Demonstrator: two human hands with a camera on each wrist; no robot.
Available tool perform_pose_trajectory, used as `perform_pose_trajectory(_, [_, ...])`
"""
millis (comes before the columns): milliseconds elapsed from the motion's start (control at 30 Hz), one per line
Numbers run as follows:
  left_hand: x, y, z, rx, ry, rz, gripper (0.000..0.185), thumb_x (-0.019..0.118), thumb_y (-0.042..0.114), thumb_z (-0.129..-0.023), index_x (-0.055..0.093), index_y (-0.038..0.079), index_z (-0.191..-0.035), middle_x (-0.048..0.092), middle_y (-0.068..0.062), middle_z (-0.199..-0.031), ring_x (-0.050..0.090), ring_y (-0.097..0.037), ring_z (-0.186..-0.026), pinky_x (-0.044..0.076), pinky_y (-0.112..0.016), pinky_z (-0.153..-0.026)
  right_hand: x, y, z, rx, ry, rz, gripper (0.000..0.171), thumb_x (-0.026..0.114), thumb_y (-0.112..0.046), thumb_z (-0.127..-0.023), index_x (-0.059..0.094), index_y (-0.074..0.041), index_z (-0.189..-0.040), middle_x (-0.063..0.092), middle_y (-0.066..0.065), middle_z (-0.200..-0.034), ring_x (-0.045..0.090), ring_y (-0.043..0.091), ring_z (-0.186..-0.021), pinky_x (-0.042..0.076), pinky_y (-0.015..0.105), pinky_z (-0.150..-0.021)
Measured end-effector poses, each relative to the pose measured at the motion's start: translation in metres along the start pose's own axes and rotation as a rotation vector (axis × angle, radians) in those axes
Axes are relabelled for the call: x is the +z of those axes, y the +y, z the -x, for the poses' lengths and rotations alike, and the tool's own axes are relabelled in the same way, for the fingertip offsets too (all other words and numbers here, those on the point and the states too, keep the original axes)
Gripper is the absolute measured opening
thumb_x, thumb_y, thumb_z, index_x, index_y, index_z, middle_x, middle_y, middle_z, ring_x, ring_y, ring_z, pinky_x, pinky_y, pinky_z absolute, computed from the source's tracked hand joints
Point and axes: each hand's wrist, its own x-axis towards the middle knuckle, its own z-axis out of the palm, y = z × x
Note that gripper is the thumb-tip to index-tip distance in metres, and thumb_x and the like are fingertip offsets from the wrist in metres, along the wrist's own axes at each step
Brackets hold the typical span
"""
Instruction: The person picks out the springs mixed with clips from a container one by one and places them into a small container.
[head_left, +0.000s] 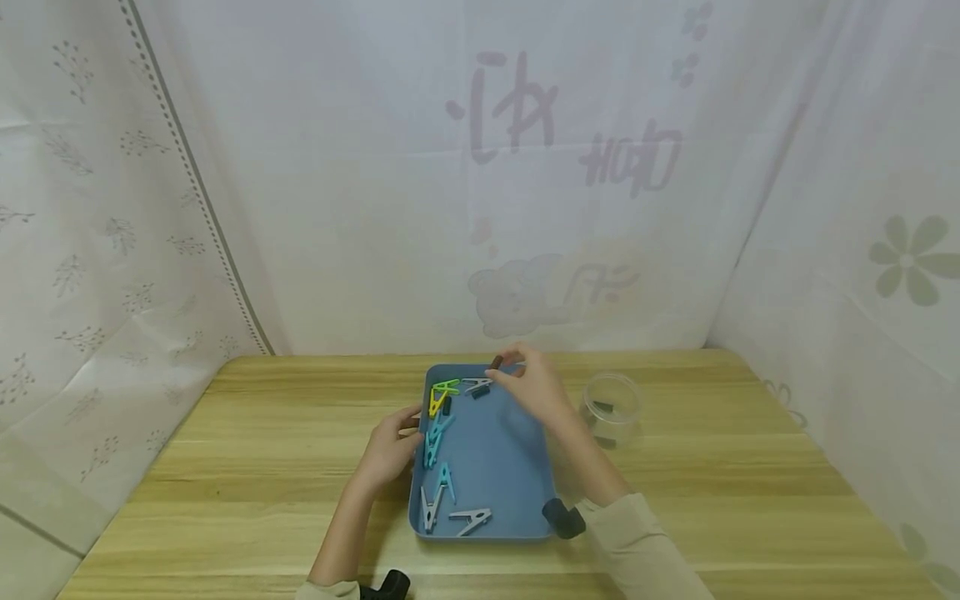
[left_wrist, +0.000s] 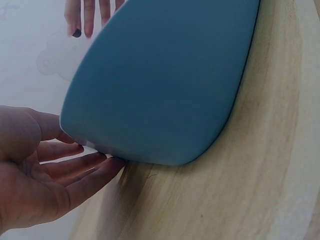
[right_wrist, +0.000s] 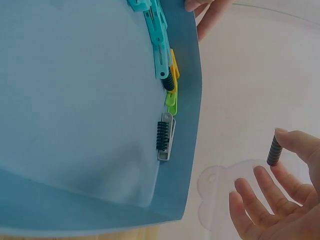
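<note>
My right hand pinches a small dark ribbed cylinder between thumb and index finger, above the far end of a blue tray. The other fingers are spread. My left hand holds the tray's left wall, its fingers against the outside in the left wrist view. Along that wall inside lie a green clothespin, a yellow clothespin and several teal clothespins. A grey clothespin lies at the far end beside another dark ribbed cylinder.
Two grey clothespins lie at the tray's near end, one of them by the front wall. Right of the tray stands a clear round container with dark pieces in it. White patterned curtains surround the wooden table.
</note>
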Motion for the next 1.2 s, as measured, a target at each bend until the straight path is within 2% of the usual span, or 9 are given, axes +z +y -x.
perform_pose_trajectory(333, [0.001, 0.001, 0.000, -0.001, -0.012, 0.005, 0.051, 0.054, -0.002, -0.100, 0.048, -0.011, -0.150, 0.059, -0.037, -0.137, 0.068, -0.043, -0.111, 0.060, -0.041, -0.075, -0.006, 0.001, 0.004, 0.006, -0.001, -0.009, 0.031, 0.079, -0.019, -0.095, 0.071, -0.004, -0.120, 0.072, 0.017, -0.124, 0.068, 0.032, -0.093, 0.054, 0.032, -0.067])
perform_pose_trajectory(667, [0.001, 0.002, 0.000, -0.006, -0.007, 0.011, 0.052, 0.054, -0.001, -0.099, 0.049, -0.010, -0.150, 0.060, -0.036, -0.137, 0.067, -0.035, -0.103, 0.058, -0.038, -0.070, -0.010, 0.004, 0.006, 0.007, -0.011, -0.016, 0.034, 0.079, -0.019, -0.096, 0.069, -0.004, -0.124, 0.071, 0.017, -0.126, 0.068, 0.032, -0.099, 0.057, 0.036, -0.074])
perform_pose_trajectory(1200, [0.001, -0.001, 0.000, -0.009, -0.008, 0.011, 0.052, 0.053, -0.001, -0.100, 0.049, -0.010, -0.151, 0.059, -0.036, -0.137, 0.066, -0.033, -0.100, 0.057, -0.035, -0.070, -0.016, 0.008, 0.016, 0.011, 0.013, 0.015, 0.038, 0.079, -0.020, -0.096, 0.068, -0.004, -0.128, 0.071, 0.017, -0.126, 0.069, 0.033, -0.103, 0.060, 0.040, -0.078])
